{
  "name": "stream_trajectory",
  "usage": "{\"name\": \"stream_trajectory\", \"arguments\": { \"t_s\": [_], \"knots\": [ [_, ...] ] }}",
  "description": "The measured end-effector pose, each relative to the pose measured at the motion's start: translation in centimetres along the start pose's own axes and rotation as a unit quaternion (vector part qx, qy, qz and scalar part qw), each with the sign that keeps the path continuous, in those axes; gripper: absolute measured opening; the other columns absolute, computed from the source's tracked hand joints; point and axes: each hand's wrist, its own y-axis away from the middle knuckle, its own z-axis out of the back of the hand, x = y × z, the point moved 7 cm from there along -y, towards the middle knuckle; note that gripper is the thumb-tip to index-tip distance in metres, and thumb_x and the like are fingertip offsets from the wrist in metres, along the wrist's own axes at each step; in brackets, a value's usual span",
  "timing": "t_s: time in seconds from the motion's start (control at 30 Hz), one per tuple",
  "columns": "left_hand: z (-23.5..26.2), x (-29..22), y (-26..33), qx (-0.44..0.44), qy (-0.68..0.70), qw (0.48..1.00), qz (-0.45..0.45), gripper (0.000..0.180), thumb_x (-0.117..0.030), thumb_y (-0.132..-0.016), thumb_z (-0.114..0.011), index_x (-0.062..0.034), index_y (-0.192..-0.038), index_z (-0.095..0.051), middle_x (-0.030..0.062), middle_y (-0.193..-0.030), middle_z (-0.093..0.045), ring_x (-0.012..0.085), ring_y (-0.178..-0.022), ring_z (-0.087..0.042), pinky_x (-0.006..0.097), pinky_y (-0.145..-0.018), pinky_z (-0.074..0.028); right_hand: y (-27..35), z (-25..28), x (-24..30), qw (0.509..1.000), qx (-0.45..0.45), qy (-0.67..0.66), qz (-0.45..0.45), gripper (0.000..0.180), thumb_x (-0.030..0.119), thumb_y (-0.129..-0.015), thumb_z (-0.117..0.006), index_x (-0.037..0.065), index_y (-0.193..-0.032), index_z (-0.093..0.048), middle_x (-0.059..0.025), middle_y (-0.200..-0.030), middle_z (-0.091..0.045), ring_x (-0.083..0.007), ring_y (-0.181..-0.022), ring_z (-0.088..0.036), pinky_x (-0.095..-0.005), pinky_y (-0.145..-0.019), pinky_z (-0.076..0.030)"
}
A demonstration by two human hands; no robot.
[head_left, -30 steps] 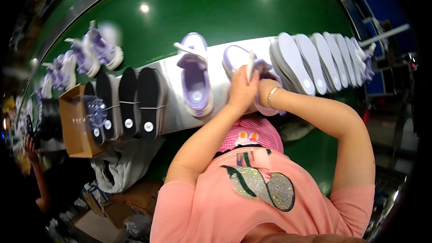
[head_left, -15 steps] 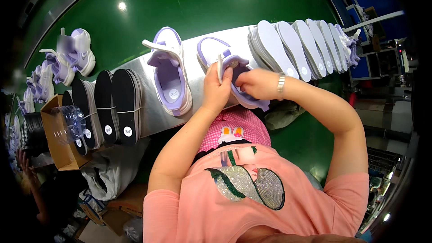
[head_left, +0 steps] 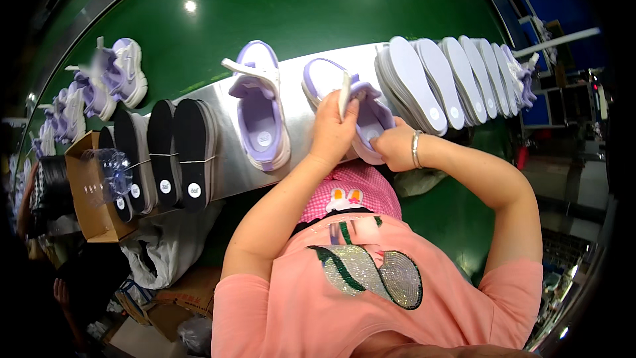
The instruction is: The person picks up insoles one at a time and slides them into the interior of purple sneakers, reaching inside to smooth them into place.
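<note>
A white and lilac sneaker (head_left: pixel 320 73) lies on the metal bench, its toe pointing away from me. My left hand (head_left: pixel 334 127) pinches its raised tongue and collar, with the thumb along the tongue. At the heel, my right hand (head_left: pixel 396 146) grips the collar, thumb at the opening's inner edge and the other fingers mostly hidden behind it. A lilac insole with a round white label lies inside, partly covered by my hands. To the left, a matching sneaker (head_left: pixel 264 116) stands with its tongue pulled up and its labelled insole showing.
Several stacks of pale insoles (head_left: pixel 417 83) line the bench's right side. Bundled black insoles (head_left: pixel 193 149) stand at the left, beside a cardboard box (head_left: pixel 109 225) holding clear plastic. More sneakers (head_left: pixel 127 73) sit at the far left. Another person's hand (head_left: pixel 61 294) shows at the lower left.
My right hand has come back from inside the sneaker to its heel collar, uncovering the label on the insole. My left hand still holds the tongue. The whole view has shifted slightly.
</note>
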Motion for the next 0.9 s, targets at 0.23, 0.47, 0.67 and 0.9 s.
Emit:
{"name": "stream_trajectory", "arguments": {
  "t_s": [0.23,0.47,0.67,0.9],
  "knots": [
    [1.4,-3.4,2.2,0.063,-0.068,0.995,-0.026,0.038,-0.018,-0.078,-0.057,-0.0003,-0.109,-0.045,0.0135,-0.094,-0.054,0.02,-0.087,-0.053,0.03,-0.076,-0.041,1.8,-0.2,1.5,0.997,-0.067,-0.049,0.007,0.027,0.009,-0.063,-0.052,-0.001,-0.087,-0.049,-0.0191,-0.071,-0.06,-0.032,-0.073,-0.059,-0.0457,-0.082,-0.033],
    [9.8,-9.3,3.5,-0.08,-0.367,0.917,-0.134,0.026,-0.014,-0.075,-0.06,-0.0014,-0.097,-0.054,0.0105,-0.083,-0.057,0.0238,-0.076,-0.056,0.032,-0.067,-0.043,0.0,1.5,1.3,0.994,-0.1,-0.047,0.001,0.024,0.009,-0.065,-0.052,0.0,-0.087,-0.05,-0.0172,-0.067,-0.059,-0.0321,-0.069,-0.059,-0.0457,-0.082,-0.032],
    [6.1,-5.5,2.6,0.081,-0.533,0.842,-0.028,0.038,-0.021,-0.074,-0.06,-0.0039,-0.107,-0.05,0.0108,-0.084,-0.059,0.0261,-0.075,-0.056,0.036,-0.075,-0.034,1.8,4.9,-1.2,0.949,-0.248,-0.196,0.0,0.02,0.016,-0.073,-0.05,0.003,-0.087,-0.055,-0.0194,-0.07,-0.059,-0.0343,-0.069,-0.058,-0.0446,-0.076,-0.04],
    [-0.1,-7.8,-0.8,0.026,-0.536,0.838,-0.095,0.059,-0.033,-0.074,-0.058,-0.0033,-0.12,-0.035,0.0184,-0.109,-0.046,0.0346,-0.094,-0.046,0.042,-0.076,-0.042,-6.0,2.1,-3.7,0.944,-0.17,-0.276,-0.061,0.027,0.016,-0.069,-0.055,0.0,-0.091,-0.056,-0.022,-0.085,-0.059,-0.0332,-0.083,-0.057,-0.0385,-0.07,-0.046]
  ]
}}
